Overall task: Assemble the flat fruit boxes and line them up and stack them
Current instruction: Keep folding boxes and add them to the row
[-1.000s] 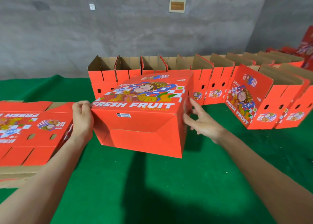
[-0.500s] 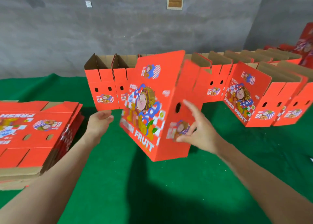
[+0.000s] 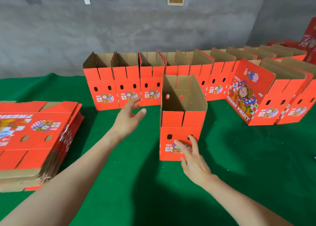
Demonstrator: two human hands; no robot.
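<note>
An assembled orange fruit box (image 3: 181, 121) stands upright on the green cloth (image 3: 133, 183), top flaps open, in front of a row of assembled boxes (image 3: 130, 82). My right hand (image 3: 193, 159) is at its near face, fingers spread, fingertips touching or just off the printed panel. My left hand (image 3: 129, 116) hovers open to the left of the box, holding nothing. A stack of flat unfolded boxes (image 3: 35, 140) lies at the left.
A second group of assembled boxes (image 3: 270, 99) stands at the right, angled toward me. A grey concrete wall (image 3: 136, 29) runs behind the row. Green cloth shows between the standing box and the flat stack.
The box was held on its side in both hands, then was turned upright and now stands on the cloth. Both hands have come off it and opened.
</note>
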